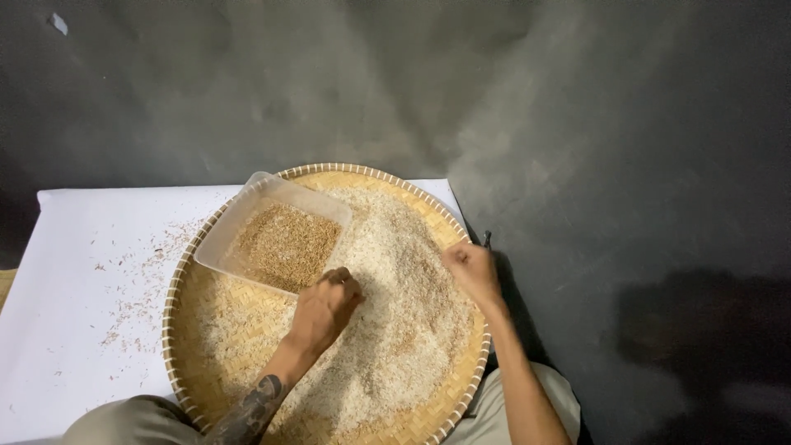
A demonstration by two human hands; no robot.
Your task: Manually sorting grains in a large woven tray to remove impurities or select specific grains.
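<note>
A round woven bamboo tray (pixel 183 346) lies in front of me, spread with pale rice grains (pixel 404 313). A clear plastic container (pixel 247 206) of brownish husked grains (pixel 284 245) rests tilted on the tray's upper left part. My left hand (pixel 327 305) is down in the rice near the container's lower corner, fingers curled with their tips in the grain. My right hand (pixel 471 268) rests at the tray's right rim, fingers closed; whether it pinches any grains cannot be made out.
The tray sits on a white sheet (pixel 74 272) on a dark grey floor (pixel 626 165). Scattered husks (pixel 140 280) lie on the sheet left of the tray. My knees show at the bottom edge.
</note>
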